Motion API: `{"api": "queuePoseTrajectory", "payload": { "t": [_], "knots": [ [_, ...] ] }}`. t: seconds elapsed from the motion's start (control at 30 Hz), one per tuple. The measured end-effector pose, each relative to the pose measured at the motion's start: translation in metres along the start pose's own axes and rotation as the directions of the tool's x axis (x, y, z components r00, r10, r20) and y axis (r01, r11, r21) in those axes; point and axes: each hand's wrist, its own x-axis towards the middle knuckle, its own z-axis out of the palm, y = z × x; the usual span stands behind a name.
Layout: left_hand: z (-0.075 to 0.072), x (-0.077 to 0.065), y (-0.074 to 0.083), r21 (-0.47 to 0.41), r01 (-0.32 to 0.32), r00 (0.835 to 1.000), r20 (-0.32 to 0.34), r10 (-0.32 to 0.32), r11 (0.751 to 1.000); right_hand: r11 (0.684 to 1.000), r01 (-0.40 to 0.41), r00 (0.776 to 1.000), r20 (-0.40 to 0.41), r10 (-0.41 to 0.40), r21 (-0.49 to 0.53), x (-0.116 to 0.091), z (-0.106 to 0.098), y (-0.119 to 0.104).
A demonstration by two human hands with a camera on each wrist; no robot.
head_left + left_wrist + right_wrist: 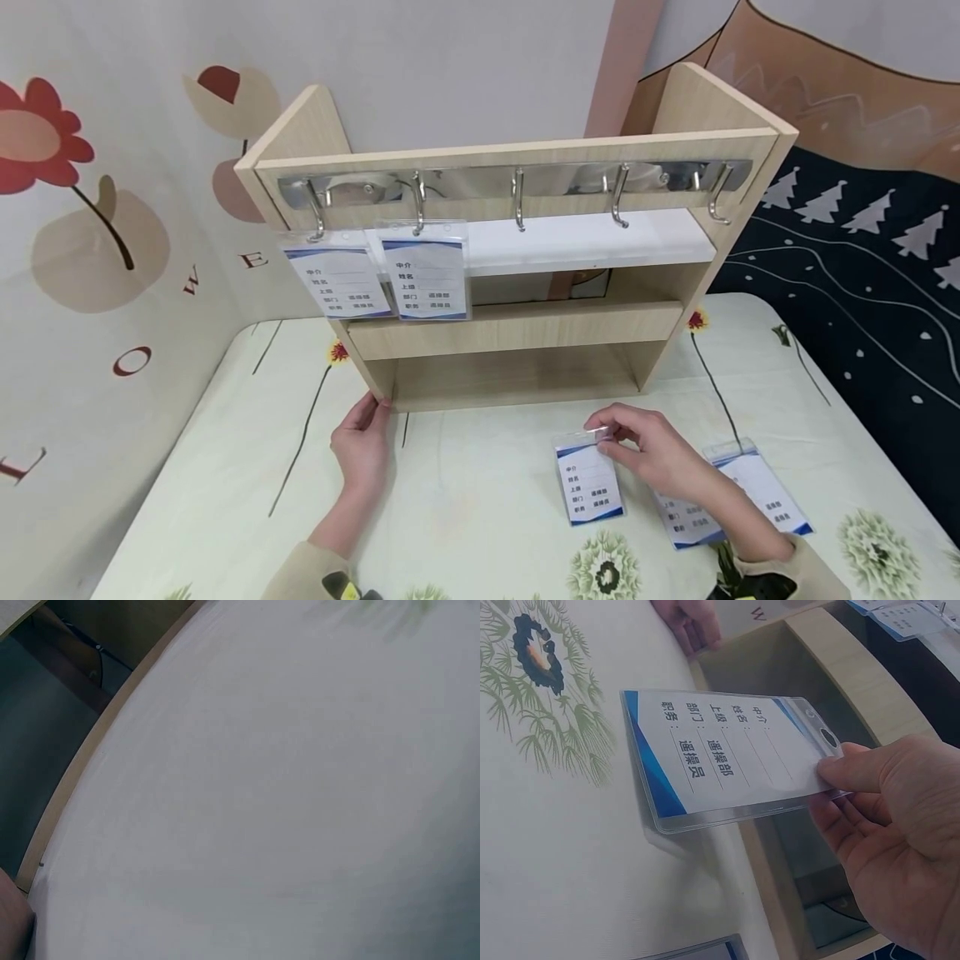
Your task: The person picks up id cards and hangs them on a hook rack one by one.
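Note:
In the head view my right hand [660,450] pinches the top edge of a clear-sleeved name badge [590,483] between thumb and fingers, above the tablecloth. The right wrist view shows this badge [720,757] tilted, its slot near the thumb. My left hand [363,450] holds the lower left corner of a wooden shelf [517,332]. Two badges hang from the two leftmost hooks of its metal strip: one badge [339,279] at the far left, another badge [424,279] beside it. The left wrist view shows only a sliver of the hand.
More badges [772,492] lie on the tablecloth [480,533] at the right, partly behind my right forearm. Bare metal hooks [518,200] stand in the middle and right of the strip. A patterned wall [150,250] rises at the left, a dark printed curtain [862,275] at the right.

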Motion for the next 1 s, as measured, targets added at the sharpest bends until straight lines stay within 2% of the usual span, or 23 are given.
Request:
{"api": "queuePoseTrajectory", "payload": {
  "t": [0.43,0.73,1.0],
  "knots": [
    [-0.001,0.000,0.002,-0.007,0.009,1.000,0.009,-0.008,1.000,1.000,0.003,1.000,-0.029,-0.004,-0.015,0.004,-0.009,-0.010],
    [-0.002,-0.001,0.001,-0.006,0.007,1.000,0.006,-0.007,1.000,0.998,0.069,0.994,-0.085,-0.069,0.006,0.009,-0.009,-0.013],
    [-0.002,-0.001,0.001,-0.002,0.003,1.000,0.009,-0.003,1.000,0.990,0.144,0.975,-0.167,-0.143,-0.012,0.012,-0.011,-0.021]
  ]
}}
